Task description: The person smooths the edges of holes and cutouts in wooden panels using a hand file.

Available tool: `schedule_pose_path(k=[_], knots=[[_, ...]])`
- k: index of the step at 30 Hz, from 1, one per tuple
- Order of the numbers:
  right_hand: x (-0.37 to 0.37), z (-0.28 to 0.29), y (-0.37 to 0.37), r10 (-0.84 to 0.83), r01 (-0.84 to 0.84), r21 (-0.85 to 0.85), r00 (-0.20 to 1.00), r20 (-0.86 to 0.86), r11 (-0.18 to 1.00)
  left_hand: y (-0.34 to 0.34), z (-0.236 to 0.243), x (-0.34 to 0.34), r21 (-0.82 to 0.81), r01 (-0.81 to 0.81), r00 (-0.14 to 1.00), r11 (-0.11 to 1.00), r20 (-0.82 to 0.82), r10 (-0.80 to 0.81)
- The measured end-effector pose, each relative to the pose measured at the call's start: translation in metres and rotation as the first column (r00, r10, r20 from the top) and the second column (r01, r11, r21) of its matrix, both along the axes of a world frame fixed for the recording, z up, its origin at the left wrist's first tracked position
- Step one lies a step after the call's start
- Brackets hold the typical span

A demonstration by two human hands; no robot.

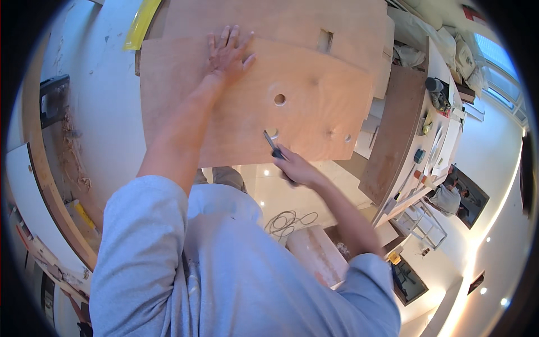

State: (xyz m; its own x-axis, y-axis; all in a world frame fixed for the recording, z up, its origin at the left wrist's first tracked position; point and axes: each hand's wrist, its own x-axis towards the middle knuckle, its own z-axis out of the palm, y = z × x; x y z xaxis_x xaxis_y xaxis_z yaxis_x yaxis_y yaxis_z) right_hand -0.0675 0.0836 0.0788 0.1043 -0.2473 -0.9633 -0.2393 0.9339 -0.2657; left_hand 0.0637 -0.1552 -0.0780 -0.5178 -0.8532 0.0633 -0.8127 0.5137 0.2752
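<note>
My left hand (229, 59) lies flat on a light brown plywood panel (241, 112), fingers spread, close to its far edge. In my right hand (297, 168) is a dark-handled hand tool (273, 144) with a slim metal end; its exact kind is not clear. The metal end is at a round pale hole (272, 133) near the panel's near edge. Farther in, a larger round hole (280, 100) goes through the panel. A smaller round hole (347, 138) is near the right corner.
Another board (269, 17) with a rectangular cutout lies beyond. A yellow strip (141, 25) is at the far left. To the right stands a bench (396, 123) with tools on it. A coiled cable (286, 223) and a block-like piece (317, 253) are on the floor.
</note>
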Motion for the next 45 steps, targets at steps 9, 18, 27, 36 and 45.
schedule_pose_path(k=[9,18,27,36,45], knots=[[0.0,0.1,-0.08,0.493,-0.754,0.255,-0.607,-0.623,-0.606,-0.003,0.005,0.008,0.007,-0.025,0.999,1.0,-0.025,0.025],[-0.01,0.074,-0.083,0.609,-0.876,0.188,-0.45,-0.653,-0.444,0.0,-0.005,0.001,-0.026,0.0,1.0,1.0,-0.011,0.0],[-0.022,-0.015,-0.045,0.777,-0.992,0.123,-0.074,-0.625,0.004,-0.006,0.002,-0.009,-0.056,0.007,1.0,0.998,-0.018,-0.008],[-0.001,0.077,-0.045,0.678,-0.973,0.208,-0.22,-0.701,-0.101,-0.001,0.002,0.013,-0.092,-0.021,0.997,0.996,-0.08,0.014],[0.041,0.098,-0.082,0.778,-0.982,0.191,-0.126,-0.616,-0.007,0.0,-0.011,0.01,-0.088,-0.046,0.997,0.995,-0.062,0.04]])
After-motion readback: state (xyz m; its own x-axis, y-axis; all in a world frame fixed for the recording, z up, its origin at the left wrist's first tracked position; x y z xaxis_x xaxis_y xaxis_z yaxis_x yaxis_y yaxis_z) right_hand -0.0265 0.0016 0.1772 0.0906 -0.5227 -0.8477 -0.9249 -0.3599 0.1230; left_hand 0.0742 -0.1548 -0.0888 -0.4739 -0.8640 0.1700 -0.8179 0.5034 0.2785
